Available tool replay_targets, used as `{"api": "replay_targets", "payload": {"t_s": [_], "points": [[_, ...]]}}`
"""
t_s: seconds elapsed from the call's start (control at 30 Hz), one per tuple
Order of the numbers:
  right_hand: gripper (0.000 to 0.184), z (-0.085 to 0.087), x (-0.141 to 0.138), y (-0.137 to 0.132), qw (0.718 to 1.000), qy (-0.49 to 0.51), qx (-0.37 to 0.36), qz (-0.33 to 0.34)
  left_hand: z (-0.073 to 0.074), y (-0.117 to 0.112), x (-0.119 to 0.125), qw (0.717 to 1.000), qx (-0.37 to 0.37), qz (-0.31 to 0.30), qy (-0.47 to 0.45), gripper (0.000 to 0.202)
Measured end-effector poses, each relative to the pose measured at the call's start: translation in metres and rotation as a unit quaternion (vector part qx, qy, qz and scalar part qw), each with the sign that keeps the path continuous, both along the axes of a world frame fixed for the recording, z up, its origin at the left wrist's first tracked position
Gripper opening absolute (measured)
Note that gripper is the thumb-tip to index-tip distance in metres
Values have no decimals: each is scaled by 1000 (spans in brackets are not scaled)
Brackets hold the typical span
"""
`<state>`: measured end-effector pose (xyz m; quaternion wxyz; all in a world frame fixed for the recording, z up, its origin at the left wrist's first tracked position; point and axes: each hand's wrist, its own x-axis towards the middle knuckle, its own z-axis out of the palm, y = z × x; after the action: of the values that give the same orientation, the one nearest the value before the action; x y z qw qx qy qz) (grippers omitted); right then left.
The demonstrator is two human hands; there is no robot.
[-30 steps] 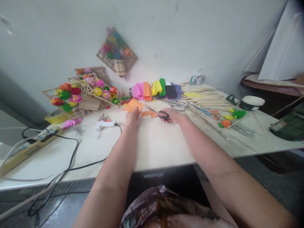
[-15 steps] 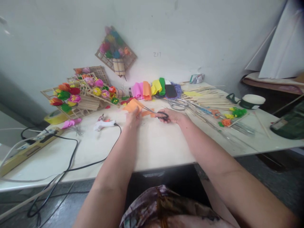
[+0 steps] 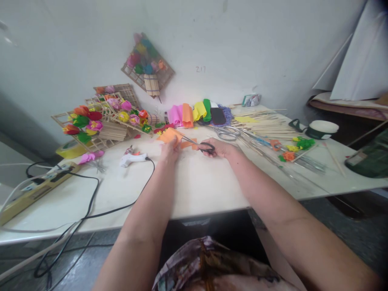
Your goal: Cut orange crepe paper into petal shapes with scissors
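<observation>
1. Since 1 s ago, scissors (image 3: pixel 207 143) tips have dropped slightly and now meet the R edge of the orange sheet (image 3: pixel 169 134); blades look closer tog. Both arms approx. same spot.
2. L hand (image 3: pixel 170 148): fingers closed in a pinch on the sheet's near edge, holding it just above the table (image 3: pixel 206 182), mid-back.
3. R hand (image 3: pixel 218 148): curled round the scissors' black handles, blades pointing L. Exact finger gap: can't tell.
4. Orange strips (image 3: pixel 187 144) lie b/w the hands, under/beside the blades.
5. Wall pocket (image 3: pixel 152 85), made of sticks on a tilted lattice: multicol. flowers, incl. pink, yellow, blue, green & orange.
6. Table pocket (image 3: pixel 112 132), back L, also sticks on lattice: red, green, pink & orange flowers at its mouth.
7. Tub (image 3: pixel 321 131), back R: dark sides, pale top; contents can't tell.
8. Jar (image 3: pixel 370 159), far R: greenish, part out of view; contents unclear.
9. Glue gun (image 3: pixel 133 159) lies on its side, L of L hand, w/ black cord.
</observation>
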<state>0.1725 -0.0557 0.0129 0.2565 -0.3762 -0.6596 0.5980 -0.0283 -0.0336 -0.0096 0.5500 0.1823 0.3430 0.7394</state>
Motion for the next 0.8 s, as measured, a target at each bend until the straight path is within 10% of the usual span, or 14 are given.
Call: {"api": "replay_targets", "payload": {"t_s": [0.8], "points": [[22, -4, -17, -4, 998, 44, -15, -47, 6, -4, 9, 998, -26, -47, -12, 16]]}}
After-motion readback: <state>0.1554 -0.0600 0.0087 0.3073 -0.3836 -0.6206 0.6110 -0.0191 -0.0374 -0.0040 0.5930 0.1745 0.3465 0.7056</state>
